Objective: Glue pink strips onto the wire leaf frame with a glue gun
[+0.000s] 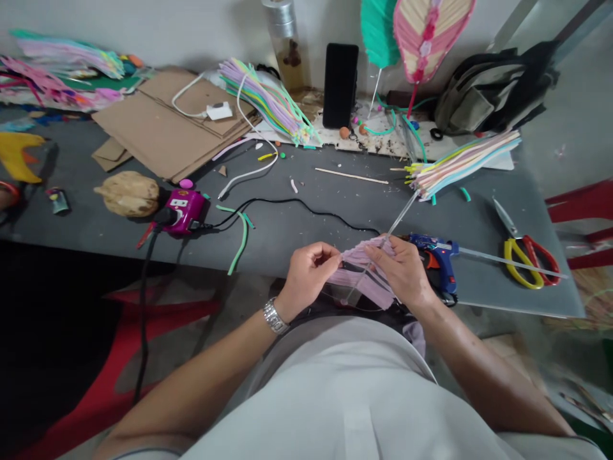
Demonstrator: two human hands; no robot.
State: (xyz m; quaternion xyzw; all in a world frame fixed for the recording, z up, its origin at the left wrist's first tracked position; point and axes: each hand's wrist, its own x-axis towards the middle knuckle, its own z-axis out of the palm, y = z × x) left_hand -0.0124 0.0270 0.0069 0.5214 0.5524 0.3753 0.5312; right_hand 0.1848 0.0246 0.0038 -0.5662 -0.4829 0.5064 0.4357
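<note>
A lilac leaf shape of fuzzy pipe cleaners [375, 291] on a thin wire frame is held between my hands, just off the table's front edge. My left hand [309, 273] pinches its left edge, thumb against forefinger. With thumb and fingers closed, my right hand [405, 271] grips the leaf near its pale stem [403, 213], which points up and right. Gaps show between some lilac strips. A blue glue gun [446, 260] with a long clear glue stick lies just right of my right hand. Part of the leaf is hidden behind my fingers.
Scissors [522, 252] lie at the right. Pipe-cleaner bundles [467, 165] and cardboard [167, 128] cover the back. A black cord runs from a purple power socket [184, 211] toward the glue gun. A phone [340, 86] and finished leaves [431, 38] stand behind.
</note>
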